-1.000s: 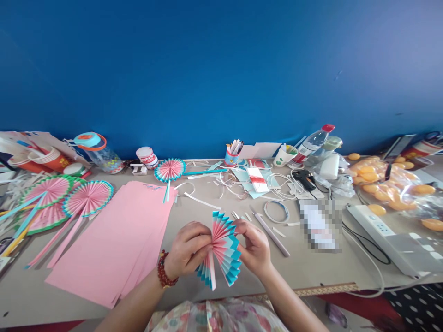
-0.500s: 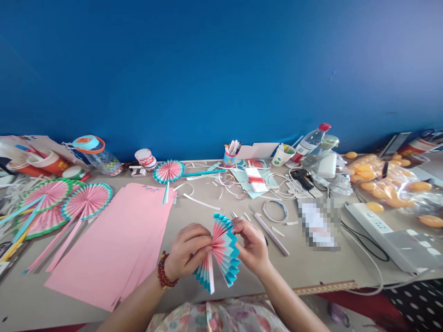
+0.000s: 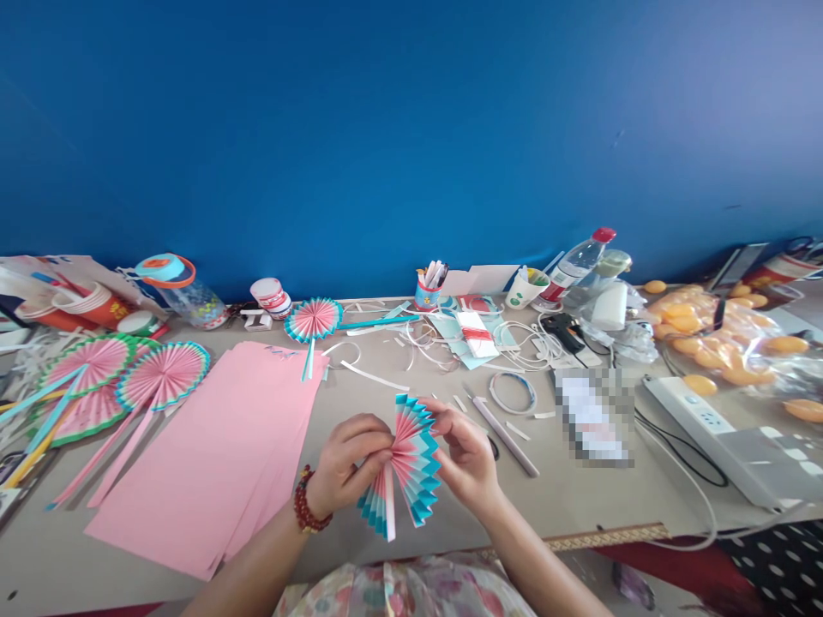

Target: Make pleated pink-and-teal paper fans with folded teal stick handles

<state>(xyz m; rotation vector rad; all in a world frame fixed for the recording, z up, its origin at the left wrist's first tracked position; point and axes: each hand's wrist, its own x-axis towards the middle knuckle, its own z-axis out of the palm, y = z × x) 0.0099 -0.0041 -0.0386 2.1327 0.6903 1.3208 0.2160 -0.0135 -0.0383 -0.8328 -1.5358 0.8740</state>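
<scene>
A pleated paper fan [image 3: 411, 458], pink with teal and blue edges, is held between both my hands above the table's near edge. My left hand [image 3: 351, 463], with a red bead bracelet at the wrist, pinches the fan's centre and lower left pleats. My right hand [image 3: 466, 458] grips the fan's upper right pleats with fingers closed on the paper. The fan is spread about halfway round.
A stack of pink paper sheets [image 3: 212, 450] lies to the left. Finished round fans on sticks [image 3: 160, 373] lie at far left, another fan [image 3: 313, 319] at the back. A grey stick [image 3: 505, 437], cables, cups, a bottle [image 3: 575, 261], a power strip [image 3: 700, 420] and orange balls [image 3: 713, 338] fill the right.
The fan and both hands have shifted slightly left and the right hand has pushed the pleats a little closer together. The rest of the table is unchanged.
</scene>
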